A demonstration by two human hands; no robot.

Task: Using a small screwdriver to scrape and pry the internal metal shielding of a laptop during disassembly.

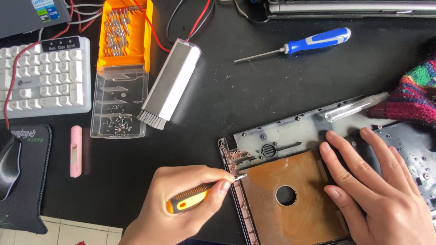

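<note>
two screwdrivers (190, 199), one keyboard (45, 77), one brush (170, 84)

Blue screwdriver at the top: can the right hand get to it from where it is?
Probably yes. The right hand lies flat and empty on the laptop panel; only bare black table separates it from the blue screwdriver.

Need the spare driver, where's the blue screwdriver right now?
In the head view the blue screwdriver lies on the black table at upper right, untouched, right of the grey brush and above the laptop panel.
</note>
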